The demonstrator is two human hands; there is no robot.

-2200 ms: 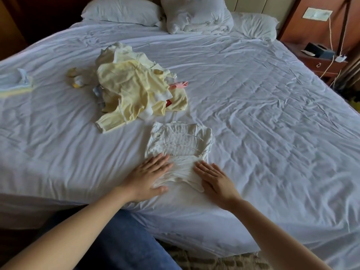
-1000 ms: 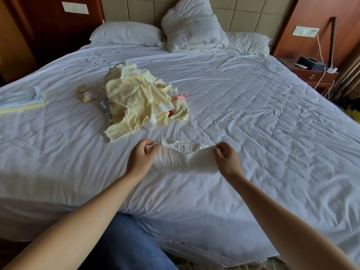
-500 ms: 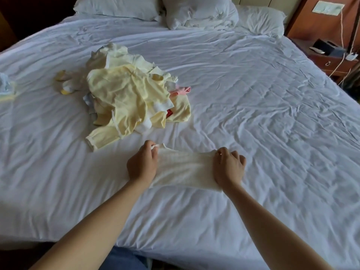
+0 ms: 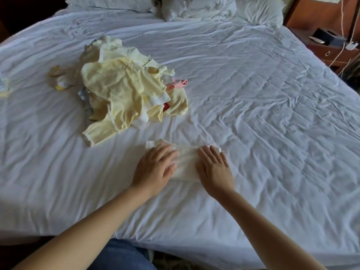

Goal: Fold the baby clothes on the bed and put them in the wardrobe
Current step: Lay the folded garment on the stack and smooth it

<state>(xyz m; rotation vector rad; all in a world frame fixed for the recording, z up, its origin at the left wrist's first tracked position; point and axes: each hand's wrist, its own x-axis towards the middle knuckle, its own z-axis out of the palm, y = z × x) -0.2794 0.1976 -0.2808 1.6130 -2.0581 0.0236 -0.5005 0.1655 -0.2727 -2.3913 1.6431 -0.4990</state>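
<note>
Folded garment lies under flat fingers (both hands).

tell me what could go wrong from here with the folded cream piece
Both the left hand and right hand lie flat on the folded cream garment; once they lift, its fold may spring open. Picking it up off the soft, wrinkled sheet could also loosen it.

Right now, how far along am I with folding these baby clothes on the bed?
The small cream ribbed garment is folded into a narrow band on the white bed, with the left hand and right hand pressing it flat. The heap of pale yellow baby clothes beyond it lies unfolded, so most of the folding remains. No wardrobe is in view.
</note>
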